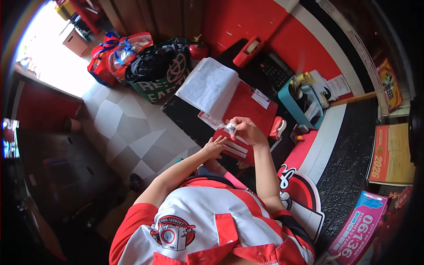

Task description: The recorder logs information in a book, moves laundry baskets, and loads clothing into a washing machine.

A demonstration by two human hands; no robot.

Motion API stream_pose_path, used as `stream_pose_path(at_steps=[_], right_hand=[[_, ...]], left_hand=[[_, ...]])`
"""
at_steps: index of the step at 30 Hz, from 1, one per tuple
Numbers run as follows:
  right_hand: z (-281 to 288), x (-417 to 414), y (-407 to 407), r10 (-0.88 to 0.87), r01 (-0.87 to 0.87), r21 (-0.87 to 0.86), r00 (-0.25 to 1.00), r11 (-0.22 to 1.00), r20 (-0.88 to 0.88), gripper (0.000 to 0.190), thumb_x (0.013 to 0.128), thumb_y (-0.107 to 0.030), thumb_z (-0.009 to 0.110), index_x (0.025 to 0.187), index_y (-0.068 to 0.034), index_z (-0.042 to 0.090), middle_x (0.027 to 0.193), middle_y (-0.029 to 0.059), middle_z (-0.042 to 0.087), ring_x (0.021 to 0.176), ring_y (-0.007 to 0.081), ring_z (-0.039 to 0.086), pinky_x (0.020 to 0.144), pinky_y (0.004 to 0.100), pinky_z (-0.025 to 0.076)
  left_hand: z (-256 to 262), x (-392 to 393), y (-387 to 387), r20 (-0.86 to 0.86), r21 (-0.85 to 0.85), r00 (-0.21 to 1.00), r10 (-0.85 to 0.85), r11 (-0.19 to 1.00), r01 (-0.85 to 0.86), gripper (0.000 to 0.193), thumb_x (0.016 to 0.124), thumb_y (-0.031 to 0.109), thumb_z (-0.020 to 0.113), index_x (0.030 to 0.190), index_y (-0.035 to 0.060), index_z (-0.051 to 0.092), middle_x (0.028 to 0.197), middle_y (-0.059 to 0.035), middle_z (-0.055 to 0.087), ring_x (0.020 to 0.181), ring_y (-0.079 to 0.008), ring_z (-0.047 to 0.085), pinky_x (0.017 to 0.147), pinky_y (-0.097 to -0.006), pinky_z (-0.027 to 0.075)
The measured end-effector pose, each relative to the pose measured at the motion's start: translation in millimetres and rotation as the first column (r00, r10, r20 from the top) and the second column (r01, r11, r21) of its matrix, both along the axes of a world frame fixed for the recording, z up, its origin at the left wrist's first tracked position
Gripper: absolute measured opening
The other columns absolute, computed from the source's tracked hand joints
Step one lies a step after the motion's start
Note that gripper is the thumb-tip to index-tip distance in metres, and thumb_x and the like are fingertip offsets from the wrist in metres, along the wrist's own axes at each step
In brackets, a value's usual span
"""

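Observation:
My right hand pinches a small white tag with dark writing, above the front part of a red folder. My left hand lies at the folder's near left edge, fingers spread, with nothing seen in it. White paper strips rest on the folder between and below the hands. Beyond them an open notebook with handwritten pages covers the table's far left part. A clip with a white slip sits on the folder. Right of my right hand is a small red tape dispenser.
On the black table are a larger red tape dispenser, a calculator and a teal organizer. Full bags stand on the floor beyond the table's left side. A red wall borders the right.

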State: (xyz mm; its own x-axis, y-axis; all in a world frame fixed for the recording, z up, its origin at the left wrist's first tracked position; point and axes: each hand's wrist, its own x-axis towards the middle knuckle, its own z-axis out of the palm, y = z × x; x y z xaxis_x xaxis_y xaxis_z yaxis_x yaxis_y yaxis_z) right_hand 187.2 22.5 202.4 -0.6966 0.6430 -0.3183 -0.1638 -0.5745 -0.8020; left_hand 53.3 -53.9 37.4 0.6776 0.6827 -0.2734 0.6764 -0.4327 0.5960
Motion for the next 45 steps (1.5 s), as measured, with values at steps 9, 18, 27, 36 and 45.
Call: stream_pose_path(at_steps=[9, 18, 27, 36, 45], right_hand=[[26, -128, -66, 0.266, -0.266, 0.106, 0.964, 0.958, 0.016, 0.021, 0.066, -0.021, 0.055, 0.074, -0.002, 0.053, 0.074, 0.0138, 0.06, 0.066, 0.0193, 0.058, 0.061, 0.0285, 0.048], [7, -265, -120, 0.908, -0.903, 0.103, 0.417, 0.418, -0.034, 0.014, 0.067, -0.012, 0.047, 0.075, 0.0, 0.046, 0.077, 0.0171, 0.058, 0.072, 0.0261, 0.058, 0.069, 0.0349, 0.048], [-11, -380, -277, 0.986, -0.985, -0.046, -0.165, -0.165, 0.013, 0.006, 0.071, -0.007, 0.046, 0.074, -0.002, 0.046, 0.074, 0.0142, 0.055, 0.076, 0.0297, 0.058, 0.066, 0.0415, 0.049], [-30, -424, -494, 0.837, -0.838, -0.077, -0.544, -0.54, 0.053, 0.02, 0.079, -0.021, 0.052, 0.081, -0.001, 0.049, 0.079, 0.0149, 0.057, 0.073, 0.0289, 0.058, 0.065, 0.0384, 0.05], [-56, -445, -678, 0.679, -0.661, 0.179, -0.666, -0.729, 0.307, 0.02, 0.078, -0.02, 0.059, 0.075, -0.001, 0.055, 0.067, 0.006, 0.058, 0.061, 0.0127, 0.055, 0.054, 0.0224, 0.044]], left_hand=[[119, -149, -95, 0.696, -0.718, 0.088, 0.713, 0.693, 0.059, 0.083, 0.07, 0.032, 0.068, 0.131, 0.0103, 0.017, 0.128, -0.0141, 0.033, 0.112, -0.0224, 0.039, 0.093, -0.0368, 0.033], [118, -189, -202, 0.435, -0.899, -0.759, 0.486, 0.185, -0.397, 0.029, 0.078, 0.027, 0.059, 0.099, 0.008, 0.052, 0.08, -0.0045, 0.059, 0.071, -0.0131, 0.058, 0.061, -0.0267, 0.047], [105, -182, -377, 0.398, -0.9, -0.879, -0.264, -0.299, -0.318, 0.019, 0.079, 0.023, 0.058, 0.092, 0.0099, 0.054, 0.081, 0.0002, 0.06, 0.07, -0.0079, 0.057, 0.058, -0.0208, 0.042], [102, -160, -561, 0.59, -0.742, -0.545, -0.595, -0.666, -0.075, 0.012, 0.077, 0.011, 0.06, 0.085, 0.0045, 0.052, 0.076, -0.0049, 0.061, 0.064, -0.0086, 0.057, 0.054, -0.0178, 0.041], [80, -131, -693, 0.736, -0.474, -0.344, -0.583, -0.807, 0.353, 0.016, 0.072, 0.007, 0.065, 0.081, 0.0037, 0.052, 0.074, 0.0002, 0.056, 0.069, -0.0055, 0.053, 0.062, -0.0183, 0.043]])
